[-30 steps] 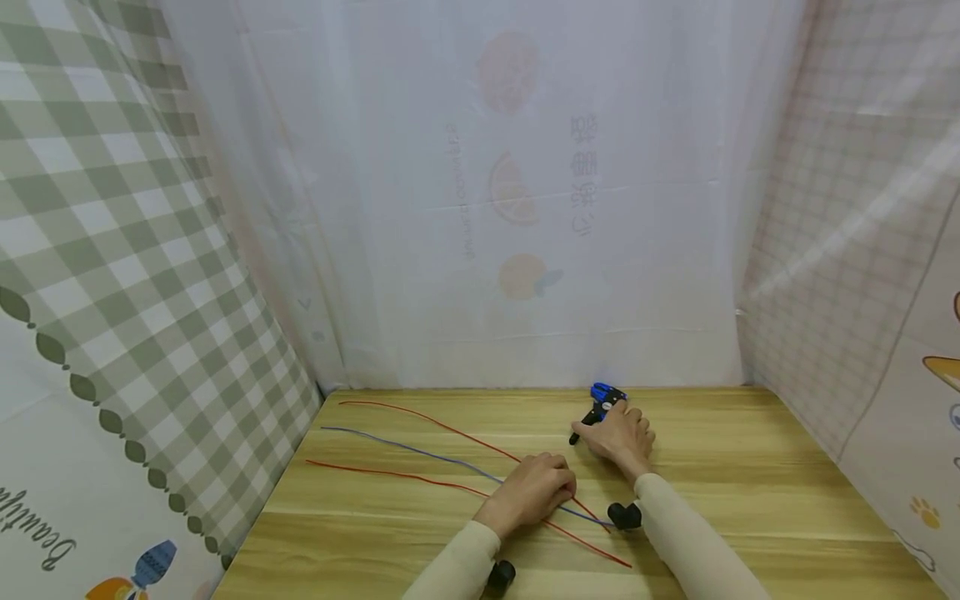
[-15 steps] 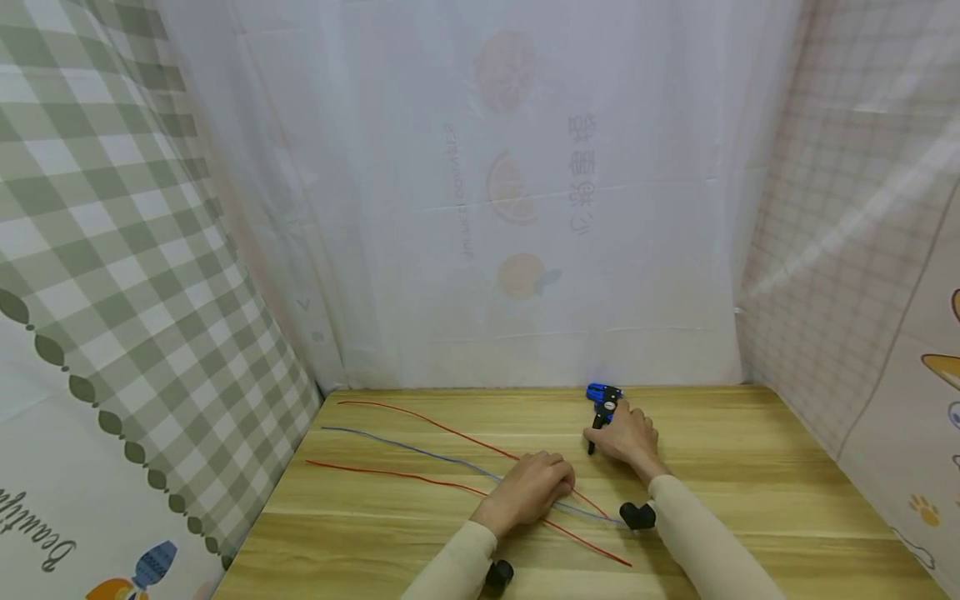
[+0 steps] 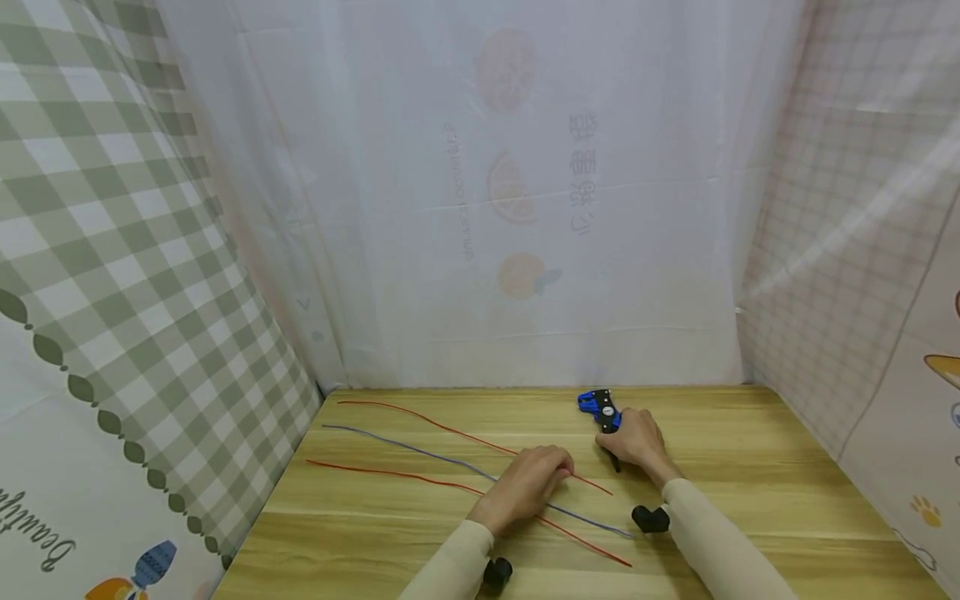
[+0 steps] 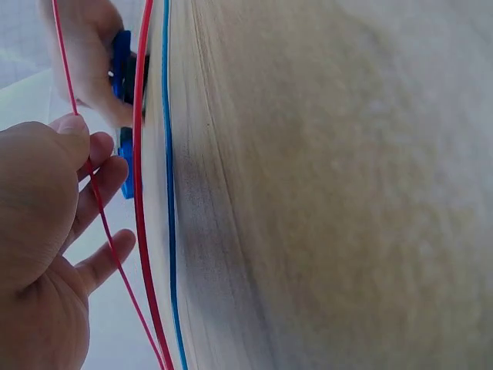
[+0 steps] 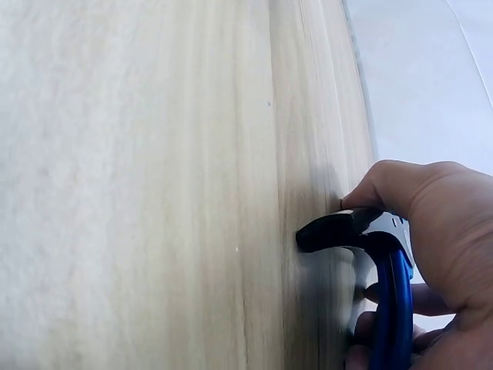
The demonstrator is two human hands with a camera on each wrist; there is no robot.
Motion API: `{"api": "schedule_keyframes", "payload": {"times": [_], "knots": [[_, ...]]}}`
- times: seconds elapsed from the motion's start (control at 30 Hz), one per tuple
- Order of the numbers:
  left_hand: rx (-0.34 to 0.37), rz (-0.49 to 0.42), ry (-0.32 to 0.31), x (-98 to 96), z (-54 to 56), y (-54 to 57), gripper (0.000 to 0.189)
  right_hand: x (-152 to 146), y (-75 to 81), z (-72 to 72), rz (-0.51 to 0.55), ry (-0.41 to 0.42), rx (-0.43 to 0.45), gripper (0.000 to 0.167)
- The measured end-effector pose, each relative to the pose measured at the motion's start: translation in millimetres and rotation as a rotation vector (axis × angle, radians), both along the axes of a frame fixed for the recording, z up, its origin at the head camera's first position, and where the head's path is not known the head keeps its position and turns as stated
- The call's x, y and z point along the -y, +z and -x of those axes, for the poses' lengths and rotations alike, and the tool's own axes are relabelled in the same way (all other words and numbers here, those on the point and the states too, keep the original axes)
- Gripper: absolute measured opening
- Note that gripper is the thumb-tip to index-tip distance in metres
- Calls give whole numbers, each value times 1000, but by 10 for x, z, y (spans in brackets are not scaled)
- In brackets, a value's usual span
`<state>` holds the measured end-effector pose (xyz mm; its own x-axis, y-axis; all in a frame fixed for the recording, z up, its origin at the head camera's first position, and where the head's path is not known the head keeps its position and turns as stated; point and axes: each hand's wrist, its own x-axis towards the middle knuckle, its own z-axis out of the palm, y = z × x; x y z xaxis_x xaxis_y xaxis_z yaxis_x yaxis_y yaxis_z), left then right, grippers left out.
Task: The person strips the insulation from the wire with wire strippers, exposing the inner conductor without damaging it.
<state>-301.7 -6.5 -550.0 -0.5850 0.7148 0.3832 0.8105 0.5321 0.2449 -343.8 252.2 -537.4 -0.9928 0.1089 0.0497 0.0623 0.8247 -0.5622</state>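
My left hand (image 3: 523, 485) pinches the far red wire (image 3: 442, 427) between thumb and fingertips. In the left wrist view that thin red wire (image 4: 106, 220) crosses the fingers, its free end extending beyond the thumb. Under this hand pass a blue wire (image 3: 420, 450) and a nearer red wire (image 3: 382, 472), both lying on the table. To the right, my right hand (image 3: 637, 440) grips a blue-and-black wire stripper (image 3: 597, 407), whose head points to the far left. The right wrist view shows its blue handle (image 5: 393, 308) against the palm; the fingers behind are partly hidden.
The wood-grain table (image 3: 720, 467) ends at a pale curtain (image 3: 420, 350) along the back edge. A green checked cloth (image 3: 150, 208) hangs at the left and a patterned sheet (image 3: 847, 275) at the right. A black wrist camera (image 3: 649, 518) sits by the right sleeve.
The right hand has drawn the wire stripper nearer and turned its head leftward. The left hand has raised the far red wire's end slightly; the blue wire's end has shifted apart from it.
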Motion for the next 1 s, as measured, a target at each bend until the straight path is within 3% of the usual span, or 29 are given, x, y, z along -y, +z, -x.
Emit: {"api": "schedule_keyframes", "payload": {"times": [0.2,0.4,0.63,0.87,1.0], "knots": [[29,-51,-11,-15,1,40,11,-94,17,-23,24,0,-7,33],[78,-107,-26,-18,-11,68,12,-192,-14,-65,124,5,2,34],[160,-143,-11,-25,-24,90,15,-263,42,-219,149,48,-31,35],[245,-247,-5,-38,-34,138,16,-291,106,-360,218,72,-37,50],[250,-305,-3,-43,-48,178,15,-289,166,-434,247,73,-41,51]]}}
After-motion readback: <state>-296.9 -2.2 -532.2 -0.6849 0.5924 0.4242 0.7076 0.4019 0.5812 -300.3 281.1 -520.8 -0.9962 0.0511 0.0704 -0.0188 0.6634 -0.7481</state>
